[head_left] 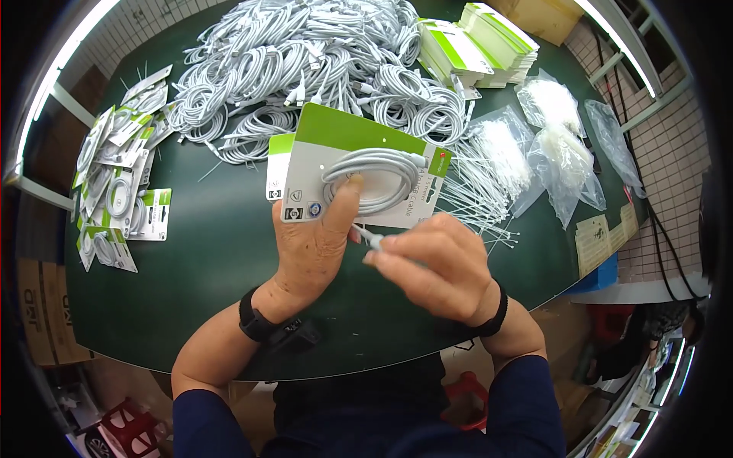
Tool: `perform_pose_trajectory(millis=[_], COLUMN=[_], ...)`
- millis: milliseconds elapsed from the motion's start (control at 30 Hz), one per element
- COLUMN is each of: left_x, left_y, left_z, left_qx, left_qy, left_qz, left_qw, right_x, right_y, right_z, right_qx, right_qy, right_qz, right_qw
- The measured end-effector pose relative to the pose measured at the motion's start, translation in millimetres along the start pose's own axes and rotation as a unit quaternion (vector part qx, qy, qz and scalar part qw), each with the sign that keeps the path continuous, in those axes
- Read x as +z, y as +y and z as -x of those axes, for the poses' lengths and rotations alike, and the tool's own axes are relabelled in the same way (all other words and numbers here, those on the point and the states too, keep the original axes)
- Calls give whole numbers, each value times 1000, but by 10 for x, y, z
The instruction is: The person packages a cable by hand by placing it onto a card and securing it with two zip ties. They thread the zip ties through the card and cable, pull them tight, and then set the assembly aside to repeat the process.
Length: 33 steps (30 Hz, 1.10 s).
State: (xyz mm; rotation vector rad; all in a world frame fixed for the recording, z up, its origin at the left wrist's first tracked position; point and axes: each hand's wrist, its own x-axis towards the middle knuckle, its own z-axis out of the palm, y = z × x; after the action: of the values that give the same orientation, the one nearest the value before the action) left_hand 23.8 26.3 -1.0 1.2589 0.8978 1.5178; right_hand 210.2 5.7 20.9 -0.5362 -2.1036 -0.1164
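a: where's the green-and-white card with the coiled white cable (365,174)?
b: left hand (317,240) grips it, thumb pinning the coil, above bare dark green table (217,252).
a: right hand (435,263)?
b: pinches a thin white tie (371,237) just below the card's edge.

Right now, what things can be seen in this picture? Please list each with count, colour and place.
card: one, green and white, coiled white cable on it, held at centre
loose cables: big heap, white, far side of table
packed cards: many, green and white, left
blank cards: two stacks, upper right
ties: many, white, right of the card
bags: several, clear, right
table: one, dark green
left hand: holds the card
right hand: pinches a white tie
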Motion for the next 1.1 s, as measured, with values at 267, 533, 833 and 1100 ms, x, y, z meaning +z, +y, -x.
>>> perform_pose_trajectory(millis=[267,533,833,1100], left_x=[35,53,57,-21], left_y=[76,60,26,-133], left_z=[-41,19,73,32], left_qx=[-117,-118,-137,159], left_qy=[39,39,36,-19], left_qz=[105,96,56,-273], left_qw=[987,988,988,948], right_x=[71,130,140,187], right_y=[199,35,34,22], right_z=[20,-2,22,33], right_qx=[91,80,72,50], right_qy=[14,-25,-45,-23], right_qz=[22,75,58,38], right_qw=[995,994,995,998])
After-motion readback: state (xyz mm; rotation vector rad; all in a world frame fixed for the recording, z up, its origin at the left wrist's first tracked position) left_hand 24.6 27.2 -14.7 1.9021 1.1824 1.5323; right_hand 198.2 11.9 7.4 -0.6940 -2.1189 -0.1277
